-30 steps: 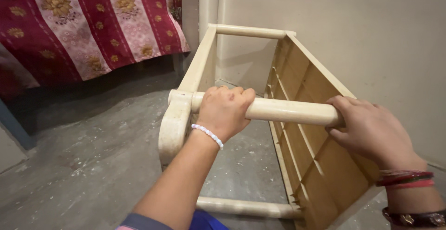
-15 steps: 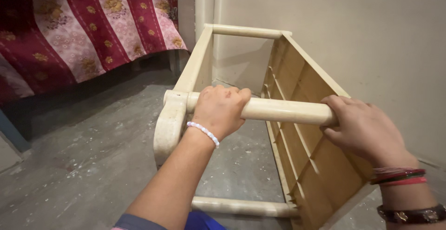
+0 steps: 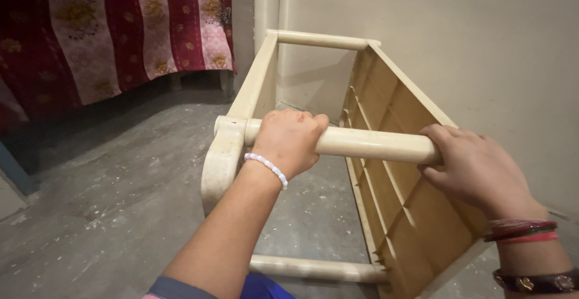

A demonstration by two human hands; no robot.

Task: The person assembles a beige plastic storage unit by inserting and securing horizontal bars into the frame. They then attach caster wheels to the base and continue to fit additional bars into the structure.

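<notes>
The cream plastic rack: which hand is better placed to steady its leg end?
Probably the left hand: it grips the round bar right beside the curved leg, while the right hand holds the far end by the ribbed panel.

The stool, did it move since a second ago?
Cannot tell. The stool sits a bit left against the pipe, both hands gripping, but the camera shifted too.

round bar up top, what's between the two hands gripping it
In the head view, only a bare stretch of the cream round bar lies between the left hand and the right hand; nothing rests on it.
</notes>
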